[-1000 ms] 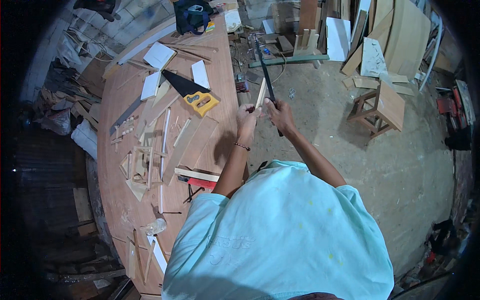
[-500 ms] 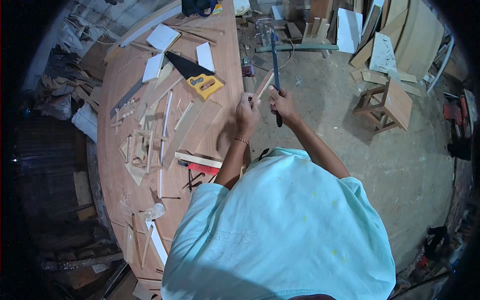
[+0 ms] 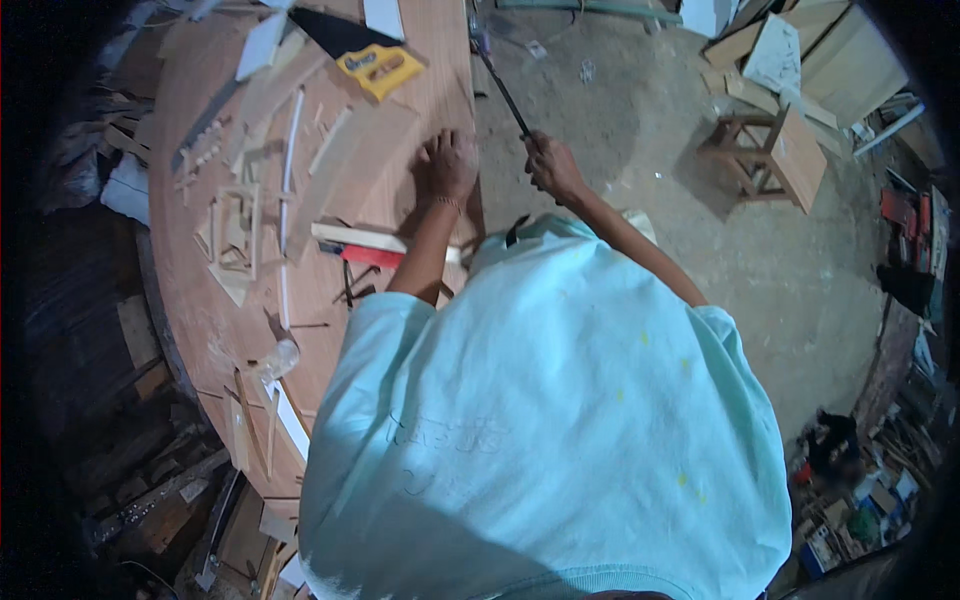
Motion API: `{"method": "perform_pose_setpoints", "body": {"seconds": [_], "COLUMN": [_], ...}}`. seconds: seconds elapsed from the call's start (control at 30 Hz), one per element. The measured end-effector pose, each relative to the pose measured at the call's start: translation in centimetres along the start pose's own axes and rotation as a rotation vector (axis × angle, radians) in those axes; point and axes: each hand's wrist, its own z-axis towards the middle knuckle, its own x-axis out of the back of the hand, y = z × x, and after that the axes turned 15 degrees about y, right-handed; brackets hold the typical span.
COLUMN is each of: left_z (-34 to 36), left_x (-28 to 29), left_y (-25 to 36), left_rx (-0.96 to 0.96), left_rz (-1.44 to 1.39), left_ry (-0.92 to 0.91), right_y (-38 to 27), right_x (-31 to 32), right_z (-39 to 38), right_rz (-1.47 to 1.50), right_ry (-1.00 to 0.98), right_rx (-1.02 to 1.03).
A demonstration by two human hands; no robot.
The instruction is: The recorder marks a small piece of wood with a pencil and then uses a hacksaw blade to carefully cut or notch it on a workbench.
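My right hand (image 3: 553, 167) is closed round the end of a long, narrow dark file (image 3: 505, 92), held beyond the table's edge with its far end pointing up and to the left. My left hand (image 3: 452, 167) is at the right edge of the wooden table (image 3: 375, 165), palm down with its fingers apart. No held piece shows in it; what lies under the palm is hidden. A handsaw with a yellow handle (image 3: 380, 70) lies on the table beyond my left hand. Nearer me are a pale wood strip (image 3: 360, 237) and a red-handled tool (image 3: 372, 256).
A small wooden frame (image 3: 236, 228), a long white strip (image 3: 291, 190) and several wood offcuts are spread over the table. A wooden stool (image 3: 790, 160) lies tipped on the floor at right. Boards (image 3: 850, 70) are piled at the far right.
My left hand has let go of the small wood strip and come down to the table edge. My right hand has tilted the file to the left. The view has shifted.
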Motion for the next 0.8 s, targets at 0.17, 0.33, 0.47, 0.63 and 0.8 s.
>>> {"method": "perform_pose_setpoints", "body": {"seconds": [0.17,0.33,0.47,0.63,0.8], "left_z": [-0.9,-2.8,-3.4,-3.5,-4.0], "left_x": [1.5,1.4,1.0,0.8,0.3], "left_y": [2.1,1.5,1.2,1.4,0.7], "left_rx": [-0.087,-0.107,-0.113,-0.103,-0.091], "left_rz": [0.01,-0.086,-0.09,-0.106,-0.132], "left_ry": [0.034,0.022,0.033,-0.071,0.002], "right_y": [5.8,2.7,0.2,2.2,0.5], "right_x": [-1.7,-1.7,-1.4,-2.5,-3.3], "right_z": [-1.1,-3.2,-4.2,-4.9,-5.6], "right_rz": [-0.214,-0.311,-0.312,-0.446,-0.668], "right_ry": [-0.022,0.026,-0.08,-0.038,-0.052], "right_rx": [-0.022,0.203,0.129,0.097,0.18]}}
